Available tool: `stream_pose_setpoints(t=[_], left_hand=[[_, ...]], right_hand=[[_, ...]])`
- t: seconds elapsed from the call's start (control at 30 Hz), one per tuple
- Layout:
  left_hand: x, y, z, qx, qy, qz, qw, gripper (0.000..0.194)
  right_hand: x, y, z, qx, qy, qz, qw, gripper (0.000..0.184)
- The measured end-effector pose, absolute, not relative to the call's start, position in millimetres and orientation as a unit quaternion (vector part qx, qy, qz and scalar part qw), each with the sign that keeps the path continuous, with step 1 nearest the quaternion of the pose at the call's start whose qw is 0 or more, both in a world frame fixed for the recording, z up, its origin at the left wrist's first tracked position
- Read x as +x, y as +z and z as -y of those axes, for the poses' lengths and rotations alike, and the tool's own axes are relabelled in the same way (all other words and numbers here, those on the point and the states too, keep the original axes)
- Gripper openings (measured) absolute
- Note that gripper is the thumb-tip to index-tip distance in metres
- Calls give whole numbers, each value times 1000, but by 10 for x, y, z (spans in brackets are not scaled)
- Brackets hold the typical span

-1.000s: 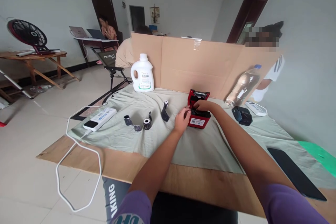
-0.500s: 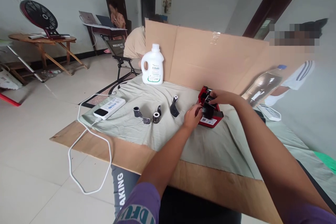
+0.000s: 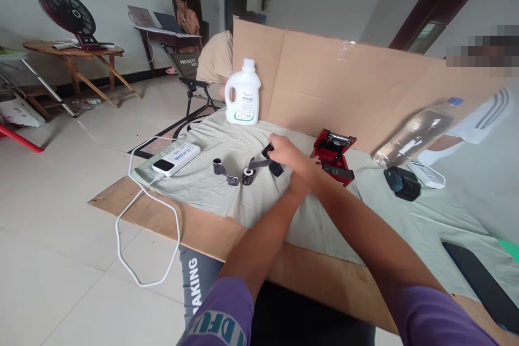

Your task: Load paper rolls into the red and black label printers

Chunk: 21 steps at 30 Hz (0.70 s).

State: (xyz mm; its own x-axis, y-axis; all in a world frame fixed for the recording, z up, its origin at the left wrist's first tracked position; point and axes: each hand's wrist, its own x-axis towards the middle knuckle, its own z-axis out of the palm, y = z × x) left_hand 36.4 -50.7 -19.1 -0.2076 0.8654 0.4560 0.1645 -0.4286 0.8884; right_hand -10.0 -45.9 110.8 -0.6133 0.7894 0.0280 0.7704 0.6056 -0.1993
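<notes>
My right hand (image 3: 285, 151) is closed on a small black roll (image 3: 267, 150), and a dark strip (image 3: 260, 163) trails below it. My right forearm crosses over my left. Beside the red printer (image 3: 320, 146), whose lid stands raised, is my left hand (image 3: 300, 181); its fingers are mostly hidden behind the right forearm. Left of the hands, a black roll with a white core (image 3: 248, 176) and a curled black strip (image 3: 225, 173) lie on the cloth. The end of another black piece (image 3: 276, 168) shows just under my right hand.
A white jug (image 3: 244, 94) stands before a cardboard screen (image 3: 308, 75). At left lies a white power bank (image 3: 177, 159) with a cable. A clear bottle (image 3: 417, 132), a black device (image 3: 402, 183) and a phone (image 3: 480, 278) are at right. Other people sit nearby.
My right hand has moved left from the printer with a black roll in it, crossing over my left arm. The printer's raised lid and inside now show. The view has shifted slightly.
</notes>
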Motion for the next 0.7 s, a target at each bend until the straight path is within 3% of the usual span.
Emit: stream_pose_setpoints(t=[0.13, 0.3, 0.47, 0.6, 0.7], left_hand=[[373, -189, 495, 589, 643, -413, 263, 21], [370, -185, 521, 589, 644, -419, 252, 24], [374, -212, 487, 593, 641, -417, 252, 24], [375, -235, 456, 595, 645, -415, 240, 25], [364, -214, 473, 597, 645, -417, 230, 26]], right_hand=[[-337, 786, 357, -442, 1, 897, -6, 32], [-338, 564, 220, -391, -18, 920, -22, 25], [-278, 462, 174, -352, -29, 935, -23, 40], [-251, 507, 239, -344, -11, 939, 15, 58], [-221, 580, 423, -296, 31, 952, 76, 50]])
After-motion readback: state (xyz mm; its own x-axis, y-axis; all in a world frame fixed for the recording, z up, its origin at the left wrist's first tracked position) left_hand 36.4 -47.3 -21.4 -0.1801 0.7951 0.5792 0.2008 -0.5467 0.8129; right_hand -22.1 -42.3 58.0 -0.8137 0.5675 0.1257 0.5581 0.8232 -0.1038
